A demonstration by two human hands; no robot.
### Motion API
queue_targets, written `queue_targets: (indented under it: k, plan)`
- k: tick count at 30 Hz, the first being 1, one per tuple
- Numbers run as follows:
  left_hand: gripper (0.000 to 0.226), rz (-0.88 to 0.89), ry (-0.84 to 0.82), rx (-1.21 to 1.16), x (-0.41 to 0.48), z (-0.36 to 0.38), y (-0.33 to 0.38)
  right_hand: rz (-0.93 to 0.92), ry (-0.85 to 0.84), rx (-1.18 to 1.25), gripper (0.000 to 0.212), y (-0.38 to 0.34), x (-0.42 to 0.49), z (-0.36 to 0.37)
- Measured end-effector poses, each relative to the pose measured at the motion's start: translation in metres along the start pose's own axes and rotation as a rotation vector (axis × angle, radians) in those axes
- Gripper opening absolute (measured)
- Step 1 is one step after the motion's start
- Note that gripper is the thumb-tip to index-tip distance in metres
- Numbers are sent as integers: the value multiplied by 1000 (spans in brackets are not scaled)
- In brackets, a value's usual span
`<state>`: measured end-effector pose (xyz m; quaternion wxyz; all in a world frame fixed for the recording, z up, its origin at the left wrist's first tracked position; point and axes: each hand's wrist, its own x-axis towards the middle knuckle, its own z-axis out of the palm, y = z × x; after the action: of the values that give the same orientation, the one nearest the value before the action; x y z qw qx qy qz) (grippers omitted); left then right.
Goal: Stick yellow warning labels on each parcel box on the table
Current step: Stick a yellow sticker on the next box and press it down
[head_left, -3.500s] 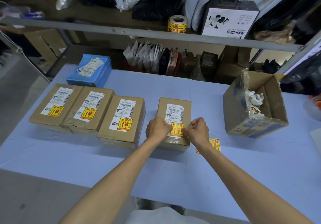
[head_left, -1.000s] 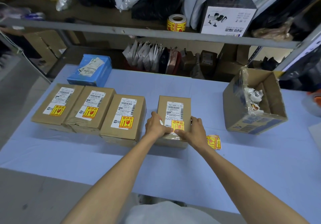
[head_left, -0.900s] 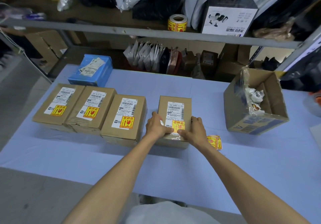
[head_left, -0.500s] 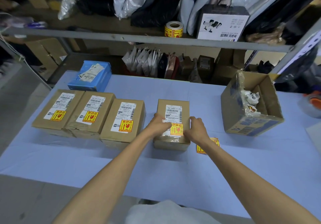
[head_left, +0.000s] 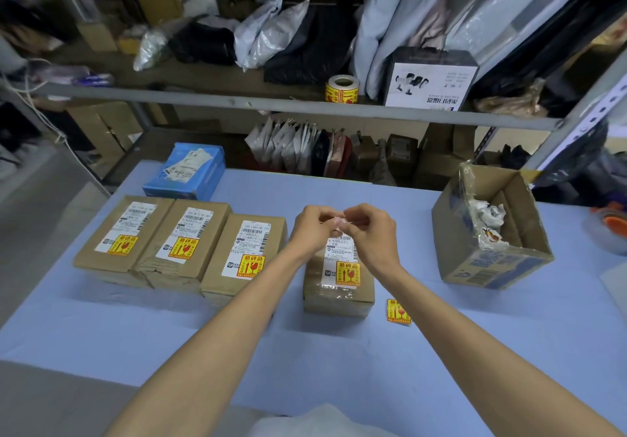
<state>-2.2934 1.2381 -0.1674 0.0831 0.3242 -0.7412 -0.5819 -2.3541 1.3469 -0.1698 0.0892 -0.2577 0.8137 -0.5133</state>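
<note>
Several brown parcel boxes stand in a row on the blue table (head_left: 101, 328), each with a white shipping label and a yellow warning label. The rightmost parcel (head_left: 339, 292) carries a yellow label (head_left: 347, 273) near its front edge. My left hand (head_left: 310, 228) and my right hand (head_left: 371, 233) are raised together over the far end of that parcel, and both pinch a small whitish scrap of backing paper (head_left: 341, 222) between their fingertips. A loose strip of yellow labels (head_left: 398, 311) lies on the table right of the parcel.
An open cardboard box (head_left: 475, 267) holding crumpled paper scraps stands at the right. A blue box (head_left: 190, 172) sits at the back left. A roll of yellow labels (head_left: 342, 88) stands on the metal shelf (head_left: 203, 99) behind the table.
Both hands lifted off the rightmost parcel, where they pressed the yellow label down, and now meet above its far end with a small paper scrap pinched between them. The camera view tilted upward.
</note>
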Motion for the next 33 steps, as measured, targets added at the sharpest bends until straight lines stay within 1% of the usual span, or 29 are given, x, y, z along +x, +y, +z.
queue_targets:
  k: [4,5,8,14,16,19,22,25,28,32,33]
  plan:
    - [14,-5,106,-98,-2,-3,3,54,5,94,14,1,5,-4]
    - [13,-10,112,-125,-3,-4,4,60,6,101,13,1,6,-5]
    - [9,-7,67,-193,-5,-6,8,82,14,129,8,2,8,-9]
    - [21,50,-64,-235,-4,-8,10,174,59,228,9,7,12,-14]
    - [23,44,-67,-230,-4,-8,8,194,32,238,7,8,13,-14]
    - [18,14,4,-286,-6,-5,7,210,-11,263,4,7,14,-12]
    - [10,39,91,-271,-5,-1,7,185,-57,274,4,5,16,-14]
    - [7,53,136,-190,-3,0,8,167,-115,290,7,3,16,-17]
    - [7,69,113,-154,1,-3,9,148,-151,291,9,2,15,-17]
    - [24,10,59,-214,4,-5,7,152,-143,356,9,1,14,-18]
    - [24,5,43,-198,5,-6,5,160,-141,353,8,1,14,-18]
